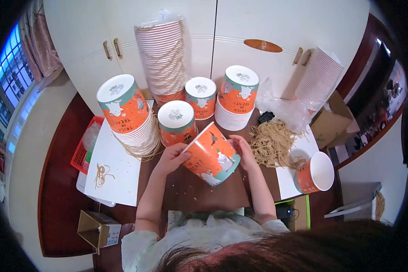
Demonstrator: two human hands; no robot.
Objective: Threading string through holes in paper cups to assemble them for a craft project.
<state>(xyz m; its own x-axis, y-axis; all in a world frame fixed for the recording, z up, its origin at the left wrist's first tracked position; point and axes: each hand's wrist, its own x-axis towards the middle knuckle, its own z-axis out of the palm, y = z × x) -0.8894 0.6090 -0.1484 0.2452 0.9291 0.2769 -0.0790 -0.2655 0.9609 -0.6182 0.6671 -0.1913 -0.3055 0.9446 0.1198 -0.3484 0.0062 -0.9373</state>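
Observation:
An orange paper bucket [208, 156] with a green band and white ghost figures is tilted between my two hands above the brown table. Its rim points up and to the left, its green base down and to the right. My left hand [171, 158] is closed on the rim side, thumb on the printed wall. On the opposite wall, near the base, my right hand [243, 152] holds it too, some fingers hidden behind. Just beyond stands a similar upside-down bucket [176, 117]. Tan paper cord [271, 144] lies heaped to the right of my right hand.
Nested bucket stacks stand at left [127, 106] and centre right [236, 97]. A tall bagged stack [161, 59] leans by the cabinet [240, 22]. Another bucket [319, 172] rests at the right edge. Loose cord [103, 176] lies on white board, left; a cardboard box [333, 120] stands right.

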